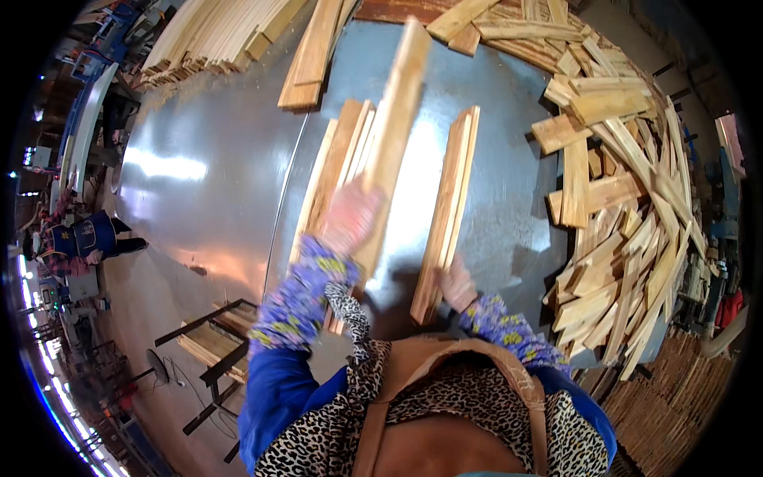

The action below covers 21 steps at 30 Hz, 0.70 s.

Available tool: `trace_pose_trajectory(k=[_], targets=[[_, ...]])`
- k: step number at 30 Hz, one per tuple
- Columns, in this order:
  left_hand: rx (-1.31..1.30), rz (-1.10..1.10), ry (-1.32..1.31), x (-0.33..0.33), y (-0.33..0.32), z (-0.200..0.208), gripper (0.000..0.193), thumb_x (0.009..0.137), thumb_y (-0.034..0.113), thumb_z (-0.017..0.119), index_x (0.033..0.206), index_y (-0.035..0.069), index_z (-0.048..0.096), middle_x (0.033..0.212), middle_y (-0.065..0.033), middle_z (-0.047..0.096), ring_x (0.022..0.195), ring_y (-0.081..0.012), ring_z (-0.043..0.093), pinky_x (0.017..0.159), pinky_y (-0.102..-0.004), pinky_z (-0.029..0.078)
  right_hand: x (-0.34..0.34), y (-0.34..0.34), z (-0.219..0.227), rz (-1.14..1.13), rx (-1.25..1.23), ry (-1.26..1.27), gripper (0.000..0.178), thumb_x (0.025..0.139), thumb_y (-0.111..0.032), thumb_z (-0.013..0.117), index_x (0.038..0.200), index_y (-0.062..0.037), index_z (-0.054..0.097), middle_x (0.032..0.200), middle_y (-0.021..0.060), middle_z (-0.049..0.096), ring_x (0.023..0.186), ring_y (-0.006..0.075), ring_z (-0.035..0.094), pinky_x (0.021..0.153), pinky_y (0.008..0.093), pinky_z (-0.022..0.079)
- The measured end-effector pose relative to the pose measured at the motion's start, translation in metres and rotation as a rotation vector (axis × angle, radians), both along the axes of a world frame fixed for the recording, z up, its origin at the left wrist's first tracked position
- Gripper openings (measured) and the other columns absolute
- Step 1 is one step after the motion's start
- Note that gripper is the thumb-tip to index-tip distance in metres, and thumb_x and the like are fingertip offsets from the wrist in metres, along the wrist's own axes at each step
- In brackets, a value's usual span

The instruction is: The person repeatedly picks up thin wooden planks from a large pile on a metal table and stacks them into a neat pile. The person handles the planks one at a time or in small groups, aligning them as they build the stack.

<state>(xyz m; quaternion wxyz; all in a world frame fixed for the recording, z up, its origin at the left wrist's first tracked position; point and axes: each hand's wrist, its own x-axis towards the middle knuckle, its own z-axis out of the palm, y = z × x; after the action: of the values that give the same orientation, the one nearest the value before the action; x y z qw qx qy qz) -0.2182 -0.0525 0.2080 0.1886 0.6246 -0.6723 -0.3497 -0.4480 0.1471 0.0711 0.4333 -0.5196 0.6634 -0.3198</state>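
Note:
My left hand is closed around a long wooden board, which tilts up over the metal table and looks slightly blurred. Beside and partly under that board lies a row of narrow boards, standing close together. To the right, a pair of boards rests lengthwise on the shiny metal tabletop. My right hand grips their near end from the right side, its fingertips partly hidden by the wood.
A large loose heap of wooden strips covers the table's right side. Neat stacks of boards stand at the far left, with a few boards nearby. A metal frame holding wood stands left of me. Another person is farther left.

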Motion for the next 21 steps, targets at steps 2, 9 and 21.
trace_pose_trajectory(k=[2, 9, 21], targets=[[-0.317, 0.075, -0.104, 0.015, -0.086, 0.025, 0.049, 0.099, 0.038, 0.063, 0.13, 0.0, 0.066, 0.11, -0.0292, 0.074, 0.111, -0.0466, 0.07, 0.1, -0.053, 0.056, 0.022, -0.005, 0.008, -0.014, -0.031, 0.122, 0.061, 0.101, -0.026, 0.069, 0.153, -0.0012, 0.047, 0.12, 0.0242, 0.07, 0.111, 0.0402, 0.07, 0.099, 0.0509, 0.057], [-0.284, -0.051, -0.764, 0.05, -0.327, -0.022, 0.051, 0.1, 0.043, 0.06, 0.133, 0.005, 0.063, 0.139, -0.0256, 0.065, 0.128, -0.0442, 0.064, 0.109, -0.0549, 0.052, 0.08, -0.043, 0.009, 0.482, 0.366, 0.043, 0.091, 0.104, -0.07, 0.055, 0.155, 0.0039, 0.043, 0.141, 0.0293, 0.062, 0.127, 0.0397, 0.064, 0.115, 0.0484, 0.05], [-0.702, -0.101, -0.561, 0.025, -0.307, -0.06, 0.068, 0.1, 0.04, 0.068, 0.15, -0.003, 0.054, 0.151, -0.0242, 0.057, 0.142, -0.0457, 0.052, 0.119, -0.0505, 0.044, -0.268, -0.286, 0.021, -1.096, -0.479, -1.186, 0.057, 0.107, -0.056, 0.063, 0.137, -0.0083, 0.067, 0.122, 0.0091, 0.076, 0.117, 0.0258, 0.071, 0.094, 0.0467, 0.061]])
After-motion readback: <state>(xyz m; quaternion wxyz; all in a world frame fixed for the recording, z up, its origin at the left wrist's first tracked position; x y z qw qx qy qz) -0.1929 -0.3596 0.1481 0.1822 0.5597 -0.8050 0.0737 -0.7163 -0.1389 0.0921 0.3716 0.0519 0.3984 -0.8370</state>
